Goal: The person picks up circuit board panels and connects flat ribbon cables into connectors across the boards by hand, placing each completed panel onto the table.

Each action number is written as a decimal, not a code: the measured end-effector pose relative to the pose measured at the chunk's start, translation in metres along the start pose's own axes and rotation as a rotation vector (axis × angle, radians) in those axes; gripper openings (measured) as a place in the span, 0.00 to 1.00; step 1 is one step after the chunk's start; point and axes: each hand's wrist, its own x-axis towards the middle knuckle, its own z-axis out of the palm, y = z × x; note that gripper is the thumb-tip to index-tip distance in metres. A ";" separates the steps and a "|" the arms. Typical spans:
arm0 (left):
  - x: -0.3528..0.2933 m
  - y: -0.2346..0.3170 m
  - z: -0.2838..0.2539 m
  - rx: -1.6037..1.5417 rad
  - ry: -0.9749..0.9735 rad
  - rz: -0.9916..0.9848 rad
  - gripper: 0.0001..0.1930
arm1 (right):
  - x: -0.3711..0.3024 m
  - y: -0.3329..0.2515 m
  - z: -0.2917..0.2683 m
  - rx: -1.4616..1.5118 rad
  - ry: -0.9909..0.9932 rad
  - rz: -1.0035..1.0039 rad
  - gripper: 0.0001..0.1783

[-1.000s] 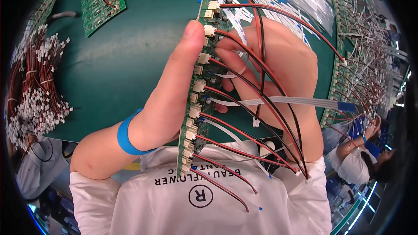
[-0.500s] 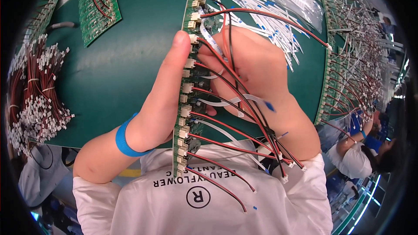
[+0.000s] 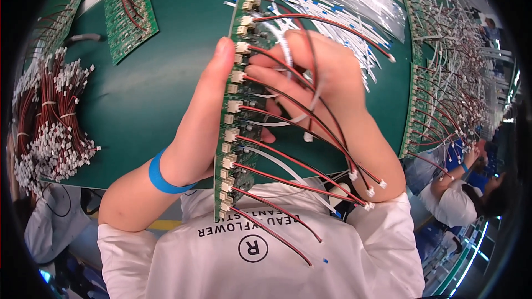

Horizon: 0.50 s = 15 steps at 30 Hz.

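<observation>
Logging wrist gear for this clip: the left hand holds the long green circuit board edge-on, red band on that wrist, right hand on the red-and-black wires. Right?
One error: the band on the left wrist is blue, not red, as the head view shows. The rest holds: the left hand holds the long green circuit board edge-on, and the right hand is on the red-and-black wires.

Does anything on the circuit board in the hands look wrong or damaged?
Nothing stands out. The left hand and right hand hold the green circuit board on edge; its red-black wires hang loose but look intact.
</observation>
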 end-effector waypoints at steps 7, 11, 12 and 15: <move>-0.002 0.003 0.006 -0.156 0.073 0.008 0.32 | 0.008 -0.014 -0.013 -0.020 -0.025 0.007 0.09; -0.003 0.002 -0.005 -0.208 -0.044 0.023 0.32 | 0.004 -0.008 -0.010 -0.041 -0.013 -0.053 0.07; -0.003 0.002 -0.006 -0.211 -0.040 0.022 0.32 | 0.004 -0.008 -0.009 -0.037 -0.017 -0.051 0.07; -0.003 0.002 -0.005 -0.215 -0.031 0.056 0.30 | 0.002 -0.009 -0.006 -0.012 -0.011 0.001 0.07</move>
